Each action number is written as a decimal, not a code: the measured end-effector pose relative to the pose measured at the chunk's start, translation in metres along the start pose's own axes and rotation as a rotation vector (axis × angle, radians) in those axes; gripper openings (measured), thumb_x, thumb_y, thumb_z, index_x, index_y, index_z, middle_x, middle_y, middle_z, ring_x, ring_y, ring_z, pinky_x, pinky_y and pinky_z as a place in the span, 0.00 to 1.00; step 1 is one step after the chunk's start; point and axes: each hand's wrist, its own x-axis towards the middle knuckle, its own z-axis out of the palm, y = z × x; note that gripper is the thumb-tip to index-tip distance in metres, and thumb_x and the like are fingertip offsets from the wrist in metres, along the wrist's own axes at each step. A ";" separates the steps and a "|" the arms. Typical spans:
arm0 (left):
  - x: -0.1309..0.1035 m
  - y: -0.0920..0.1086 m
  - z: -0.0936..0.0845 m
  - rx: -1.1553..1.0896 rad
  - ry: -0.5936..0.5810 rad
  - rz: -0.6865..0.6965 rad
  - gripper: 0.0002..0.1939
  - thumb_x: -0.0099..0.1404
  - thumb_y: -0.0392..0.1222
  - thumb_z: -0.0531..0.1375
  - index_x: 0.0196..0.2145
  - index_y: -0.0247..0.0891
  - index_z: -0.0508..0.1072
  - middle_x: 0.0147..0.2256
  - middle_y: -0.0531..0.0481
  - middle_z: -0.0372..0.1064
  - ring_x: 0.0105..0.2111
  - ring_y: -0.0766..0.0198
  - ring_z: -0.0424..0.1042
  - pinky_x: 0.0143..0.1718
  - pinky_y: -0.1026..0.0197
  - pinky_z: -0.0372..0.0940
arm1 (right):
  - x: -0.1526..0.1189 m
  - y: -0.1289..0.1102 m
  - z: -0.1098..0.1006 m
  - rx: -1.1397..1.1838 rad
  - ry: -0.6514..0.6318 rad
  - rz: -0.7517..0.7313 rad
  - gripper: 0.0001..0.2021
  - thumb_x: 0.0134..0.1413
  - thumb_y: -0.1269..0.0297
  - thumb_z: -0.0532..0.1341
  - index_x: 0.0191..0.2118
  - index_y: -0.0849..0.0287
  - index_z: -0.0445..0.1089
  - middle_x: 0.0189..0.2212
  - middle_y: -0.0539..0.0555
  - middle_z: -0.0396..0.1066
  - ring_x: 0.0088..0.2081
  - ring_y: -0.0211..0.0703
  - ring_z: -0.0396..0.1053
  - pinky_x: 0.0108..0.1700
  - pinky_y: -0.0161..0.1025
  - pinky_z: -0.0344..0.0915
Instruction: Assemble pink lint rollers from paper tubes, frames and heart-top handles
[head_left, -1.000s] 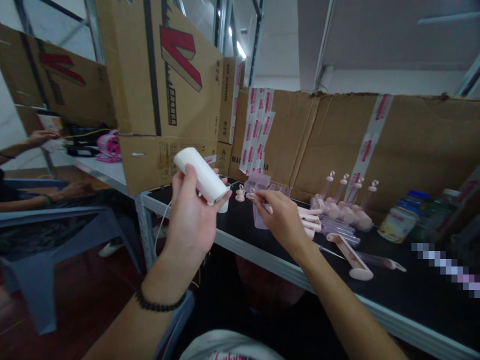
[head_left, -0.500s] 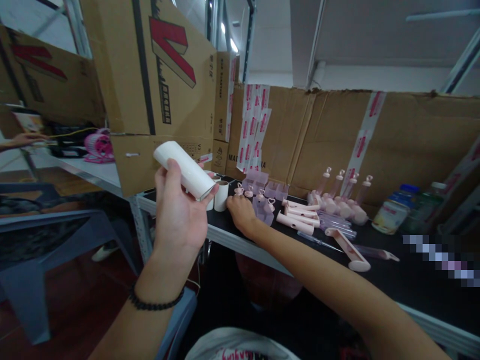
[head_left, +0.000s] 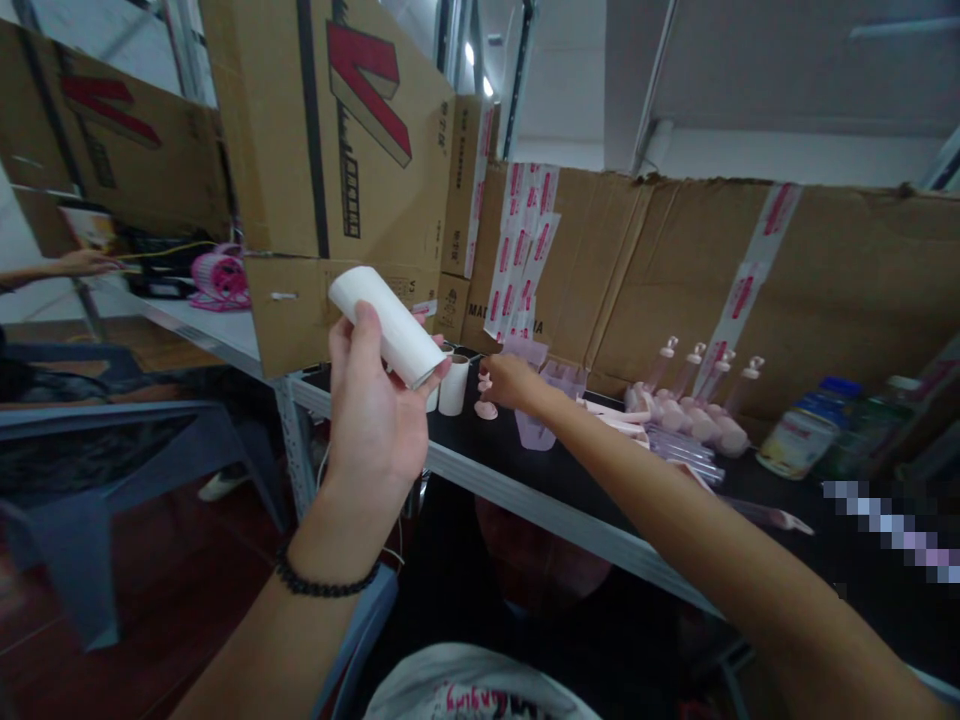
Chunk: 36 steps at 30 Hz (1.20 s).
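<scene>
left hand (head_left: pixel 375 420): holds a white roll (head_left: pixel 386 326) up in the air, tilted | right hand (head_left: pixel 511 381): stretched out over the black worktop (head_left: pixel 510 462), by a small pink piece (head_left: pixel 486 408); cannot tell if fingers are closed | big brown box (head_left: pixel 337 150): red V mark, small print too blurry to read | back cardboard (head_left: pixel 480 321): letters "MA" show
</scene>
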 end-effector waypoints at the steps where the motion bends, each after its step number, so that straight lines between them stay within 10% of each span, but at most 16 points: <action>1: 0.000 0.000 0.000 -0.001 0.000 -0.002 0.17 0.68 0.55 0.62 0.50 0.51 0.66 0.45 0.47 0.74 0.42 0.56 0.77 0.41 0.51 0.77 | 0.007 0.005 -0.003 0.007 -0.050 -0.030 0.23 0.56 0.63 0.70 0.56 0.63 0.73 0.52 0.63 0.77 0.52 0.54 0.75 0.49 0.39 0.69; 9: 0.000 0.001 0.002 -0.005 0.013 -0.016 0.16 0.69 0.55 0.61 0.50 0.49 0.66 0.46 0.48 0.74 0.40 0.57 0.78 0.42 0.51 0.77 | 0.038 0.021 0.012 0.047 -0.284 -0.206 0.29 0.50 0.56 0.73 0.58 0.58 0.75 0.55 0.57 0.76 0.53 0.48 0.75 0.48 0.33 0.67; 36: -0.001 -0.002 0.003 0.016 -0.018 -0.029 0.17 0.68 0.55 0.62 0.51 0.50 0.67 0.45 0.48 0.74 0.41 0.57 0.77 0.42 0.52 0.76 | 0.050 0.029 0.034 0.047 -0.317 -0.229 0.17 0.52 0.61 0.70 0.48 0.60 0.80 0.46 0.57 0.81 0.47 0.46 0.77 0.44 0.33 0.66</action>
